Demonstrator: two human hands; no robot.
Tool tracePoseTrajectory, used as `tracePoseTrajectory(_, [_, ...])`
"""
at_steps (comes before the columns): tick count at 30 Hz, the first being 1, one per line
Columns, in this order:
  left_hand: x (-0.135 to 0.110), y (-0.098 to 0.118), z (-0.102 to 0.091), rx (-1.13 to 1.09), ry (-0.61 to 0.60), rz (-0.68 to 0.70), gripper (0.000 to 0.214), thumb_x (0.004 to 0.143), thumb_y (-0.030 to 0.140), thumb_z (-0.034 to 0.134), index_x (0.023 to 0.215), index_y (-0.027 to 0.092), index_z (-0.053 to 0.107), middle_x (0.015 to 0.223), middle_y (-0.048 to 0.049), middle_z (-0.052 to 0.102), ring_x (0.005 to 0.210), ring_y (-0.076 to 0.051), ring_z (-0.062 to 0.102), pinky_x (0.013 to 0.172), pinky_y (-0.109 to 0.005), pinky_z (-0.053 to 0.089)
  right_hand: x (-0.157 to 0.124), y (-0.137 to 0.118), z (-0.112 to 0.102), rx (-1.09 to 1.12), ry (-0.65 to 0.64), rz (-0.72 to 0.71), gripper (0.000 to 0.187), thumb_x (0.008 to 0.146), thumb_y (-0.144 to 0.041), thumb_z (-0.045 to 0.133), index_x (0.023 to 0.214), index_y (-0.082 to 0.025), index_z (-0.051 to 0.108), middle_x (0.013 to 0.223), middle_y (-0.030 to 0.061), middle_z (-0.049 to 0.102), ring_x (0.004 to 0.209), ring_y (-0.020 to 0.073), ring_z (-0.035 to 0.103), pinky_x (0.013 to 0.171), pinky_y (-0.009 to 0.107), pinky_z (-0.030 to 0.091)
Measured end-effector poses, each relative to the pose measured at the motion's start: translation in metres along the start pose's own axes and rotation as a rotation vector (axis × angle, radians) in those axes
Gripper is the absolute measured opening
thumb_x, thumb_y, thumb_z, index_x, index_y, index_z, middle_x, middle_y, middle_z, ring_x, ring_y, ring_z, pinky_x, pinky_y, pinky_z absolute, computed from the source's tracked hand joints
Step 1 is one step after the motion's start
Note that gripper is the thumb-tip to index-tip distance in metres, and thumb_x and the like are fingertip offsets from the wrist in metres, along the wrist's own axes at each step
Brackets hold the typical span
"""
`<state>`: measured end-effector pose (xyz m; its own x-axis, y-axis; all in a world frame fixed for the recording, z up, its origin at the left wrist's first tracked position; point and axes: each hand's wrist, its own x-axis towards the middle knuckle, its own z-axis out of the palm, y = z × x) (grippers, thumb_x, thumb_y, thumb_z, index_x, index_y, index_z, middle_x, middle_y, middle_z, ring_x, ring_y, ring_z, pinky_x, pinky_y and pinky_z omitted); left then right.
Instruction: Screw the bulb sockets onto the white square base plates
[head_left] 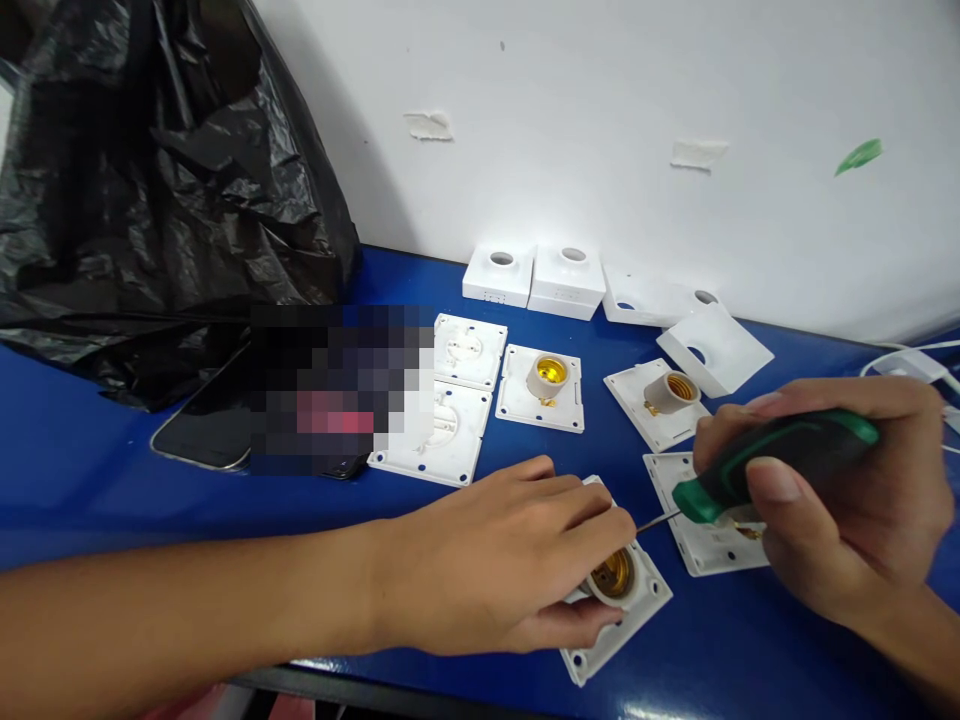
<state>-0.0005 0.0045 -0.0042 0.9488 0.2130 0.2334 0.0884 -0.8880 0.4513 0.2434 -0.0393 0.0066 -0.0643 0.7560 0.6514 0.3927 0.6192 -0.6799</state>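
Note:
My left hand grips a lamp holder, a white square plate with a round brass-threaded socket, near the front edge of the table. Its fingers close around the socket from the left. In my right hand is a screwdriver with a black and green handle, its thin shaft pointing left toward the socket. The tip is hidden behind my left fingers, so I cannot tell whether it touches a screw. Just under my right hand lies another white base plate with a brass piece, partly covered.
Behind stand two base plates with sockets. Bare white plates lie left of them. Several white covers line the wall. A phone and a black plastic bag occupy the left; a white cable lies right.

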Motion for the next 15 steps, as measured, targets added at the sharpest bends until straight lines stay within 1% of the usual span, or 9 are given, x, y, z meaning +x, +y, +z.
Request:
tracePoseTrajectory(5, [-0.0007, 0.0011, 0.0006, -0.004, -0.003, 0.006, 0.033, 0.102, 0.037, 0.068, 0.120, 0.013, 0.055, 0.109, -0.0073, 0.068, 0.090, -0.021, 0.065, 0.086, -0.035, 0.045, -0.0001, -0.0004, -0.0006, -0.010, 0.004, 0.015, 0.037, 0.085, -0.008, 0.072, 0.117, -0.022, 0.060, 0.086, 0.0012, 0.066, 0.067, 0.0180, 0.066, 0.054, 0.038, 0.050])
tracePoseTrajectory(8, [-0.0009, 0.0015, 0.0012, 0.006, 0.002, 0.011, 0.032, 0.102, 0.037, 0.067, 0.120, 0.012, 0.055, 0.109, -0.0076, 0.068, 0.090, -0.021, 0.064, 0.086, -0.035, 0.045, 0.0000, -0.0009, -0.0019, -0.007, -0.015, 0.020, 0.036, 0.086, -0.008, 0.071, 0.117, -0.022, 0.059, 0.085, 0.0011, 0.066, 0.068, 0.0186, 0.066, 0.054, 0.038, 0.050])
tracePoseTrajectory(15, [0.0001, -0.0001, -0.0001, 0.007, 0.018, 0.021, 0.029, 0.101, 0.036, 0.069, 0.115, 0.014, 0.055, 0.108, -0.0059, 0.068, 0.088, -0.020, 0.064, 0.084, -0.035, 0.044, 0.0054, 0.0036, -0.0035, 0.005, -0.058, -0.017, 0.036, 0.087, -0.011, 0.072, 0.119, -0.021, 0.060, 0.087, 0.0003, 0.065, 0.069, 0.0172, 0.065, 0.053, 0.037, 0.049])
